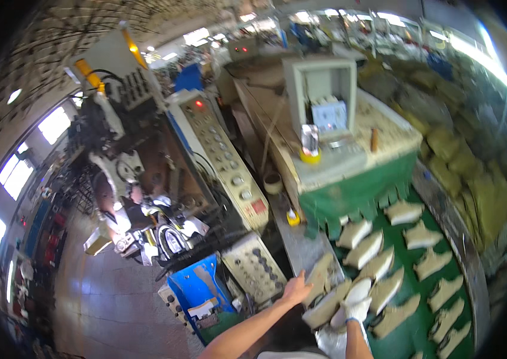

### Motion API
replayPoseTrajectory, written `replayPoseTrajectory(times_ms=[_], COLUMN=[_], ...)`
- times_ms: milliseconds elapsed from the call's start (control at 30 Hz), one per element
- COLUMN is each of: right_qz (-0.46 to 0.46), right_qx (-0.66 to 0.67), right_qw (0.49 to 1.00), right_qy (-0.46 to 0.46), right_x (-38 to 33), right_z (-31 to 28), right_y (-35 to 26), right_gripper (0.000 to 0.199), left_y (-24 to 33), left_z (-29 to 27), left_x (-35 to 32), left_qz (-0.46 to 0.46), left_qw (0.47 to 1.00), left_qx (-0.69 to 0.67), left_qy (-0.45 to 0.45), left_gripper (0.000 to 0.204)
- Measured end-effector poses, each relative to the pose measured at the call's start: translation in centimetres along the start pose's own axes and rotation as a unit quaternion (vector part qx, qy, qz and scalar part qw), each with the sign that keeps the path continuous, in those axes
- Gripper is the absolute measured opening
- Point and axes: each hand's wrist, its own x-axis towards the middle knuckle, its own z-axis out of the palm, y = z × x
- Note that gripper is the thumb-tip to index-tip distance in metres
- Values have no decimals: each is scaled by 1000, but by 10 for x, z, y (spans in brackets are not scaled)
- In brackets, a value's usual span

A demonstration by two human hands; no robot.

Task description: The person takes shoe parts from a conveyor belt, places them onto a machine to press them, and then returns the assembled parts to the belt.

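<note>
My bare left hand [297, 290] reaches to the near edge of the metal ledge, one finger stretched out. Its fingertips are at the side of a beige shoe upper [322, 270], and I see no grip on it. My right hand [354, 310], in a white glove, is closed on a shoe [359, 289] whose pale underside faces up. The hand covers part of that shoe. Just left of the glove lies another beige shoe upper [327, 304]. More beige shoes with white undersides [363, 249] lie close by, to the right and beyond.
Rows of beige shoes [433, 262] lie on a green conveyor belt [406, 254] at the right. A machine [164, 230] with metal clamps stands left, beside a button panel [223, 152] and a blue tray [199, 287]. Ahead is a bench with an open grey box [320, 66]. Sacks [469, 173] lie far right.
</note>
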Motion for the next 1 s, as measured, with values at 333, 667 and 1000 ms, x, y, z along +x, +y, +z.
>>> replayPoseTrajectory(times_ms=[333,667,1000], right_qz=[-97,42,52], right_qx=[119,461,555], right_qw=[976,770,640], right_qy=[-152,-439,-529], right_x=[58,36,-35], right_z=[63,-27,-65], right_y=[108,123,46], right_gripper=[138,105,97], left_y=[156,195,166], left_z=[-377,-458,-479], left_x=[30,34,48], left_qz=[213,150,117], left_qw=[887,914,911], left_qx=[-116,-142,-134], left_qy=[394,349,372], left_gripper=[85,81,83])
